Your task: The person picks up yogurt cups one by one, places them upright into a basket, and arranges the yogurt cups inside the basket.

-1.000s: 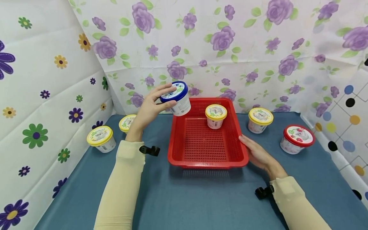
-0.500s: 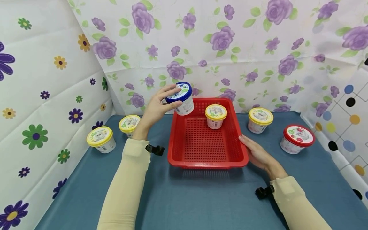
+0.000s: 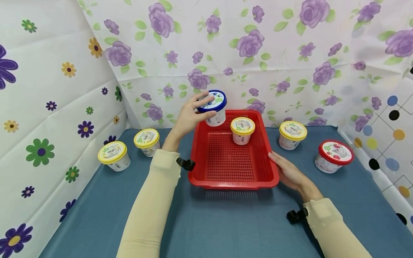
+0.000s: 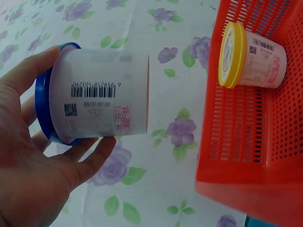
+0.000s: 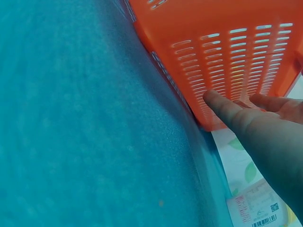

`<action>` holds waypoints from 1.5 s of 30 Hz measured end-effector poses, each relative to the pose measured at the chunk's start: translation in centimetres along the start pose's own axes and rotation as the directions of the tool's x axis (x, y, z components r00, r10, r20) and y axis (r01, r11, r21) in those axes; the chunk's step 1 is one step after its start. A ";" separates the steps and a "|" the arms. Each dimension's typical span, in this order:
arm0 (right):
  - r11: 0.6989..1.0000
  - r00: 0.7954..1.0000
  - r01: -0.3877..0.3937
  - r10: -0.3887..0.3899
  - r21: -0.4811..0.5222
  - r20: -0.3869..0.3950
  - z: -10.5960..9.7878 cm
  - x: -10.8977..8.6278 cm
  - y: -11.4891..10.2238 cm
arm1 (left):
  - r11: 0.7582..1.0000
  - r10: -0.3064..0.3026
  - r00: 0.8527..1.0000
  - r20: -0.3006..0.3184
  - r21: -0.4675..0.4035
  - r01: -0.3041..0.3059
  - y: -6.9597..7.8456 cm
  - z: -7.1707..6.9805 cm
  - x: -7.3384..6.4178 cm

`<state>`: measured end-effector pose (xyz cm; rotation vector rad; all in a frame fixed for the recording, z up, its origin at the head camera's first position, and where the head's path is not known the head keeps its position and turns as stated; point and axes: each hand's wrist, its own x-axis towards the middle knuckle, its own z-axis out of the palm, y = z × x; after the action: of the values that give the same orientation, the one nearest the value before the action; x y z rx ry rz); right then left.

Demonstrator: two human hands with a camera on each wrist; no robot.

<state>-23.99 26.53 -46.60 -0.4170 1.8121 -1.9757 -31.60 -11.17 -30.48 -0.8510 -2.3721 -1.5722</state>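
My left hand (image 3: 190, 116) grips a white tub with a blue lid (image 3: 217, 116), fingers over the lid and thumb at its side. It is held up over the back left corner of a red perforated basket (image 3: 222, 185). In the left wrist view the tub (image 4: 102, 94) lies across the frame, its barcode facing the camera. A yellow-lidded tub (image 3: 242, 130) stands inside the basket near the back. My right hand (image 3: 288, 172) rests against the basket's right side; the right wrist view shows its straight fingers (image 5: 220, 105) at the slotted outer wall.
Two yellow-lidded tubs, a nearer one (image 3: 114, 156) and a farther one (image 3: 147, 142), stand left of the basket. Another yellow-lidded tub (image 3: 292, 135) and a red-lidded tub (image 3: 333, 156) stand to the right. Floral sheets (image 3: 219, 43) hang behind the blue-covered table (image 3: 226, 225).
My left hand has carried the blue-lidded tub rightward, from the basket's left edge to over its back left corner. The yellow-lidded tub behind that arm is now uncovered. My right hand has stayed put.
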 end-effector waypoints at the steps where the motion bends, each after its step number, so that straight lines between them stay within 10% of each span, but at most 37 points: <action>1: 1.000 1.000 0.001 -0.001 0.000 0.000 0.0 0.0 0.0 | 1.000 -0.003 1.000 -0.005 -0.003 0.003 0.0 0.2 0.1; 23: 1.000 1.000 0.001 -0.001 0.002 -0.004 -0.1 -0.1 0.1 | 0.991 -0.121 0.980 -0.160 0.038 0.128 -1.6 4.4 1.6; 45: 1.000 1.000 0.010 -0.010 0.001 0.013 0.0 -0.1 0.0 | 0.944 -0.267 0.949 -0.166 0.151 0.292 -4.6 6.9 2.3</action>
<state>-23.93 26.58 -46.57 -0.4382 1.8044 -1.9762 -34.85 -5.54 -36.09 -0.3631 -2.5633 -1.4323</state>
